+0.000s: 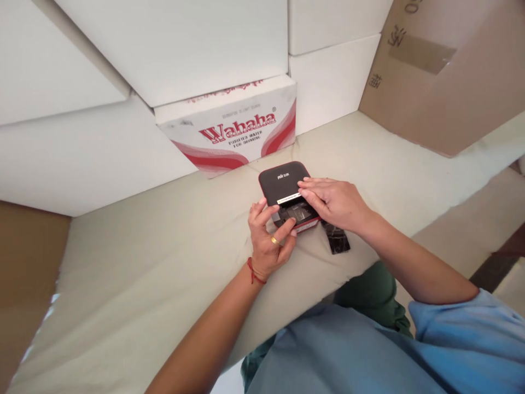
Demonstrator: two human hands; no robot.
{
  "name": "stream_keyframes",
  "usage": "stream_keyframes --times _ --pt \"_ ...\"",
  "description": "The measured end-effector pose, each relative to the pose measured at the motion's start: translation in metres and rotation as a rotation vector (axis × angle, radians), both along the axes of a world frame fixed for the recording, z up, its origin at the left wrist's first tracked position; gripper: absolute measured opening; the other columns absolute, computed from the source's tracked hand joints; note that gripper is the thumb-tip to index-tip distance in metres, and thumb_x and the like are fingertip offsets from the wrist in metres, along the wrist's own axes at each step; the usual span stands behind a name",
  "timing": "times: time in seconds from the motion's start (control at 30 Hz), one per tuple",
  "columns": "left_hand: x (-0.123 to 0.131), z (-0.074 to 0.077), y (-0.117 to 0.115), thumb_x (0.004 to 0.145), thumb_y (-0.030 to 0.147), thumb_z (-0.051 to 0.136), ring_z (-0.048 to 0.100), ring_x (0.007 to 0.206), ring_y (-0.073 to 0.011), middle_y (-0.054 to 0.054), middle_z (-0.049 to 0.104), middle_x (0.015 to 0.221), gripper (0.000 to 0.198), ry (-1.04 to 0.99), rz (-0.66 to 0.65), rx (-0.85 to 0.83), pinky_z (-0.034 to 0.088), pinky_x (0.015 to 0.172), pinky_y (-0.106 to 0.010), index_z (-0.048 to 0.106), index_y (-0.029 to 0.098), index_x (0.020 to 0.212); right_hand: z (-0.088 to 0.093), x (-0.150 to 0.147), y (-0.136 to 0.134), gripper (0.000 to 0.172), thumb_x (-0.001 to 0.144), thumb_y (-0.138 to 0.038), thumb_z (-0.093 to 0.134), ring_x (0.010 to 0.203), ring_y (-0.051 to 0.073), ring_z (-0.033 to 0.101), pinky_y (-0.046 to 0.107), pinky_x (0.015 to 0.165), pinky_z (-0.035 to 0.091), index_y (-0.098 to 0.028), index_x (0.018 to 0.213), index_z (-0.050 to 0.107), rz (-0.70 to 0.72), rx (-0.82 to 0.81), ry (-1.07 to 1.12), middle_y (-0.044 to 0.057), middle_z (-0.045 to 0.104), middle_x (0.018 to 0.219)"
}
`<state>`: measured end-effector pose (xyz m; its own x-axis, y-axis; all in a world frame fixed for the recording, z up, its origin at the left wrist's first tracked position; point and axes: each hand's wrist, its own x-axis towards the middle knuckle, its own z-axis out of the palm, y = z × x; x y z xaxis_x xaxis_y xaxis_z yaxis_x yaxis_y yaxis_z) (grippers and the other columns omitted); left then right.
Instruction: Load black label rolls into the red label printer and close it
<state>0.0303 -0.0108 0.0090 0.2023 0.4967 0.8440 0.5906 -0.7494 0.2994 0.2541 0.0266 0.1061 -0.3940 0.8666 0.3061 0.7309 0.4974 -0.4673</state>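
Observation:
A black box-shaped device (pixel 275 185) with a red edge and rounded corners lies on the cloth-covered table. Its near part shows an open recess (pixel 298 212) with a dark, shiny insert, beside a white label strip. My left hand (pixel 268 238), wearing a gold ring and a red string bracelet, is bent round the near left corner, fingertips at the recess. From the right, my right hand (pixel 334 202) rests on the device's top with its fingers stretched out. A crumpled piece of shiny black material (pixel 337 238) lies just below my right hand.
Behind the device stands a white and red Wahaha water carton (pixel 233 131). Large white boxes (pixel 221 44) form a wall at the back. A brown cardboard box (pixel 435 93) stands at the right, and a brown surface (pixel 28 284) borders the table (pixel 135 284) at left.

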Motion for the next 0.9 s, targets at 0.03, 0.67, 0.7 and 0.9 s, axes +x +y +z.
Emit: stream_keyframes --times 0.03,0.67,0.7,0.9 --pt "0.000 0.000 0.000 0.093 0.017 0.072 0.042 0.159 -0.0355 -0.009 0.055 0.144 0.035 0.006 -0.004 0.003 0.039 0.128 -0.066 0.071 0.031 0.125 -0.001 -0.001 0.000 0.040 0.113 -0.035 0.048 0.139 0.023 0.071 0.043 0.123 0.054 -0.021 0.127 0.083 0.003 0.002 0.021 0.006 0.080 0.137" --pt "-0.011 -0.015 0.035 0.096 0.047 0.071 0.022 0.173 -0.0260 0.000 0.030 0.180 0.073 -0.638 -0.227 -0.681 0.030 0.139 -0.048 0.036 0.048 0.160 -0.030 0.009 -0.051 0.022 0.103 -0.024 0.068 0.132 0.027 0.075 0.053 0.117 0.059 -0.024 0.120 0.082 0.208 0.304 0.258 0.011 0.085 0.126" --pt "-0.010 -0.014 0.035 0.096 0.049 0.071 0.023 0.173 -0.0254 0.000 0.029 0.181 0.075 -0.648 -0.249 -0.680 0.031 0.139 -0.047 0.034 0.048 0.161 -0.032 0.009 -0.052 0.024 0.103 -0.023 0.068 0.130 0.027 0.076 0.052 0.115 0.060 -0.024 0.122 0.081 0.214 0.297 0.271 0.011 0.085 0.127" --pt "-0.006 -0.012 0.037 0.097 0.061 0.069 0.042 0.165 -0.0252 -0.003 0.027 0.184 0.085 -0.653 -0.420 -0.770 0.048 0.128 -0.042 0.022 0.050 0.167 -0.021 0.011 -0.043 0.022 0.106 -0.029 0.062 0.114 0.023 0.082 0.045 0.112 0.062 -0.028 0.110 0.083 0.224 0.207 0.307 0.006 0.087 0.118"
